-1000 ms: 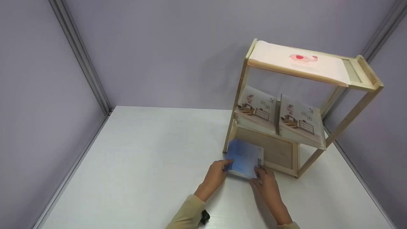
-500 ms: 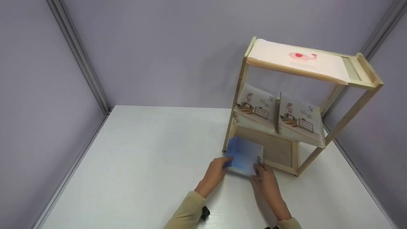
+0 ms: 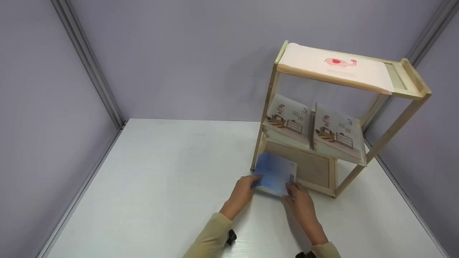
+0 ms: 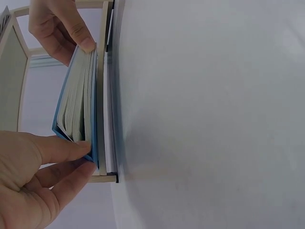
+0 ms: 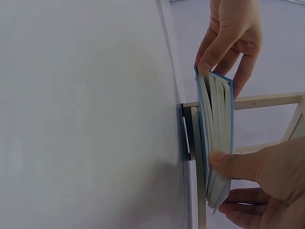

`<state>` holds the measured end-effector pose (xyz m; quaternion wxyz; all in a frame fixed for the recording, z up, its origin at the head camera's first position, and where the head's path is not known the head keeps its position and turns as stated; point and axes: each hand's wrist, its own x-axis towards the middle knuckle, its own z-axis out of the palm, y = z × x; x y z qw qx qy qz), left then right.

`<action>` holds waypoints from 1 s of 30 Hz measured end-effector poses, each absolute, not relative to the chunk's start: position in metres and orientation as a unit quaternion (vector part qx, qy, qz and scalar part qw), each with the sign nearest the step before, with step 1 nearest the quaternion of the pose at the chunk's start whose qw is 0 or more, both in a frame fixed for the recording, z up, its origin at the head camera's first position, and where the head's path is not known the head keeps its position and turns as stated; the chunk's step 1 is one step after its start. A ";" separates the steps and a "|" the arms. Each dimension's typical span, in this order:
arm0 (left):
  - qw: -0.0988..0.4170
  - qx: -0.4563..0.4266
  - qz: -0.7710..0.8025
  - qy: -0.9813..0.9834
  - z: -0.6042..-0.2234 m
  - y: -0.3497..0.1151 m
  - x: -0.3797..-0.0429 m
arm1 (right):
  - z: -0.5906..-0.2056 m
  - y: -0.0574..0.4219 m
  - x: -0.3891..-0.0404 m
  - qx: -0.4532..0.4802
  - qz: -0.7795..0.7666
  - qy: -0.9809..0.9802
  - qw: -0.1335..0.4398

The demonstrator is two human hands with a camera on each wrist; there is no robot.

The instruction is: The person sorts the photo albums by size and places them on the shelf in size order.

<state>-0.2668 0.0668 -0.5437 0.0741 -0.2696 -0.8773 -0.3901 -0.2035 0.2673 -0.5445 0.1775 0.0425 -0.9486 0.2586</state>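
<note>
A blue hardcover book [image 3: 274, 173] leans into the lower left bay of a small wooden bookshelf [image 3: 353, 183], its page edges toward the person. My left hand [image 3: 243, 193] pinches its left end, thumb at the page edges and fingers on the cover. At the right end my right hand [image 3: 301, 204] grips it the same way, near dark lettering. In the left wrist view, the pages [image 4: 76, 100] fan slightly between the blue covers, with the left hand [image 4: 38, 171] at the near end. The right wrist view shows the right hand [image 5: 267, 181] holding the other end.
Two matching picture books [image 3: 290, 116] stand tilted on the shelf's middle tier. A white sheet with a pink elephant [image 3: 340, 63] covers most of the top. The shelf stands on a white table [image 3: 172, 179] between grey walls [image 3: 179, 53].
The book and both hands sit slightly higher in the head view, as does the whole scene. Both hands keep their hold on the book, which barely shifts against the shelf.
</note>
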 end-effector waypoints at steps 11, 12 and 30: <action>0.073 -0.266 -0.389 -0.879 -0.543 0.068 -0.271 | -0.544 0.266 -0.208 0.039 0.252 -0.950 0.179; 0.073 -0.266 -0.388 -0.880 -0.543 0.068 -0.271 | -0.544 0.266 -0.208 0.040 0.250 -0.950 0.182; 0.084 -0.238 -0.357 -0.899 -0.540 0.077 -0.276 | -0.542 0.265 -0.217 0.044 0.233 -0.952 0.191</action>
